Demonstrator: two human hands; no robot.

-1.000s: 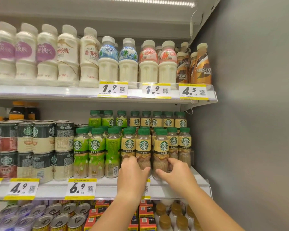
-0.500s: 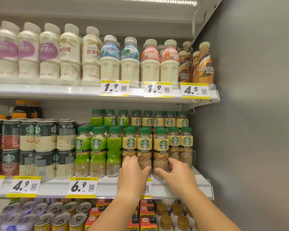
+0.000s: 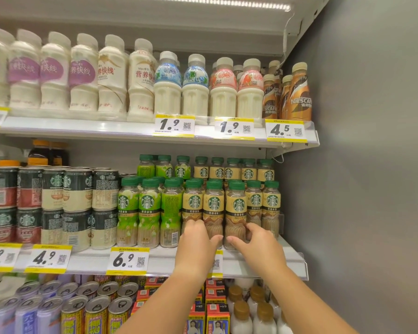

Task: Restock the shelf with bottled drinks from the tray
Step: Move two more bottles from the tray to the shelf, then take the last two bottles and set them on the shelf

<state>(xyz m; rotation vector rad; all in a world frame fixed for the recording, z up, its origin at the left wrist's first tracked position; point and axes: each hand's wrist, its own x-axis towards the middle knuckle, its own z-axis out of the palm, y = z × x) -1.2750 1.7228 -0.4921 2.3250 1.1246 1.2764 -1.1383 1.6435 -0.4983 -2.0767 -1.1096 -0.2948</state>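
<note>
Left hand stays cupped on the base of the front yellow-label bottle — fingers wrapped, thumb toward centre. Right hand likewise grasps the neighbouring bottle. Over the last second I see almost no shift; both bottles stand upright at the middle shelf front edge, touching. I judge this the seating step, nearly finished. The tray is out of view.

- Two bare hands are held at the front of the white middle shelf.
- The left hand is curled around a green-capped, yellow-labelled latte bottle.
- The right hand is wrapped around the neighbouring matching bottle.
- Green-labelled bottles are lined up just to the left.
</note>
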